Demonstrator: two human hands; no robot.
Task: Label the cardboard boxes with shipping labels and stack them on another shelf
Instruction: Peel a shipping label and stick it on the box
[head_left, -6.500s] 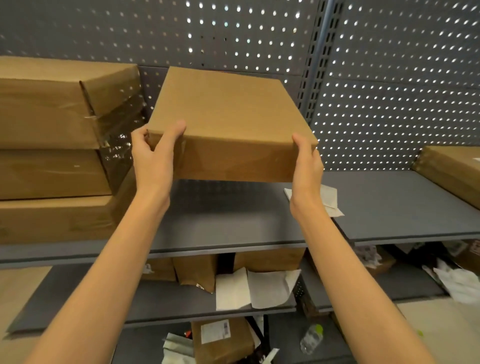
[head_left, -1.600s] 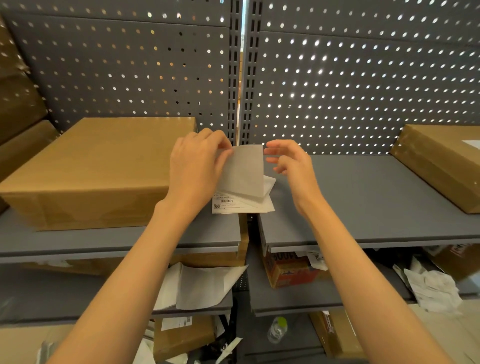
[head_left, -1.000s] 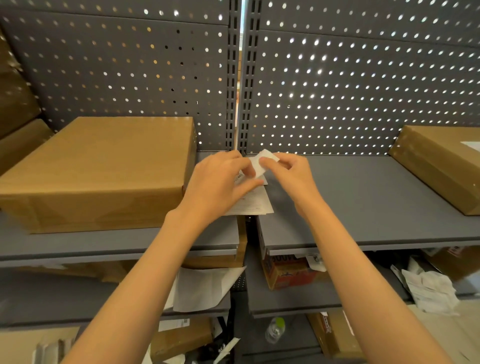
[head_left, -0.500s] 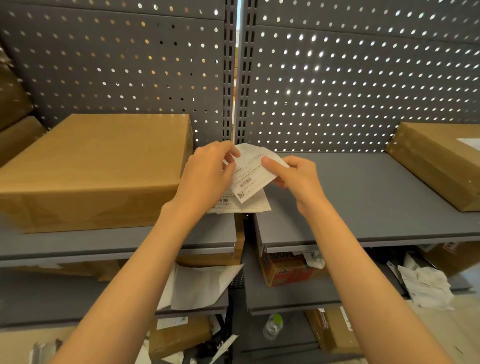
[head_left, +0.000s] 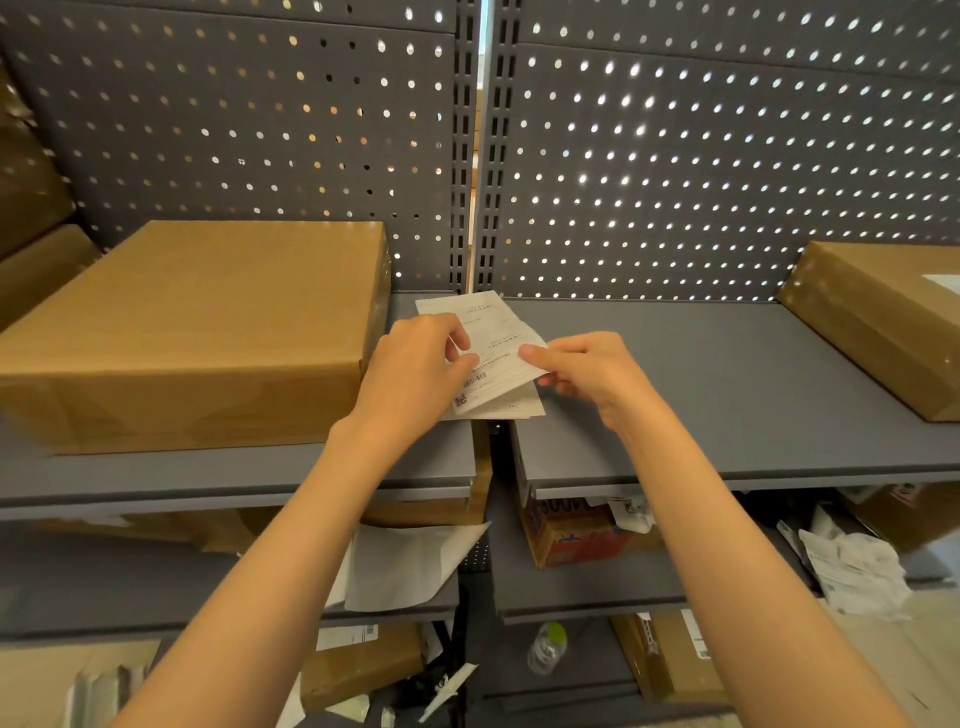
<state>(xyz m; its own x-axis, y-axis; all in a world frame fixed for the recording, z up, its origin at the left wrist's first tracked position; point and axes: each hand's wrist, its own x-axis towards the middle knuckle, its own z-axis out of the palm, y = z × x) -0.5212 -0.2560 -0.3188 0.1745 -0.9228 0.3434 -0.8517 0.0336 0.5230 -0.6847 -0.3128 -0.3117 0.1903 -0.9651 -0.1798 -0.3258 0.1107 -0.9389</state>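
A plain cardboard box (head_left: 208, 322) lies flat on the grey shelf (head_left: 727, 395), left of centre. Just right of it, both hands hold a white shipping label (head_left: 493, 358) with a barcode, printed side up. My left hand (head_left: 421, 374) pinches its left edge between thumb and fingers. My right hand (head_left: 587, 369) pinches its right edge. More white sheets (head_left: 511, 408) lie on the shelf under the held label. A second cardboard box (head_left: 878, 322) with a white label on top sits at the far right of the shelf.
Stacked cardboard boxes (head_left: 31, 218) stand at the far left. A perforated grey back panel (head_left: 675, 156) closes the shelf behind. Lower shelves hold boxes, loose white paper (head_left: 410, 566), crumpled labels (head_left: 857, 571) and a plastic bottle (head_left: 545, 649).
The box was set down on the left of the shelf. Both hands then picked a label off the sheets; since half a second ago it has turned flatter, printed side up.
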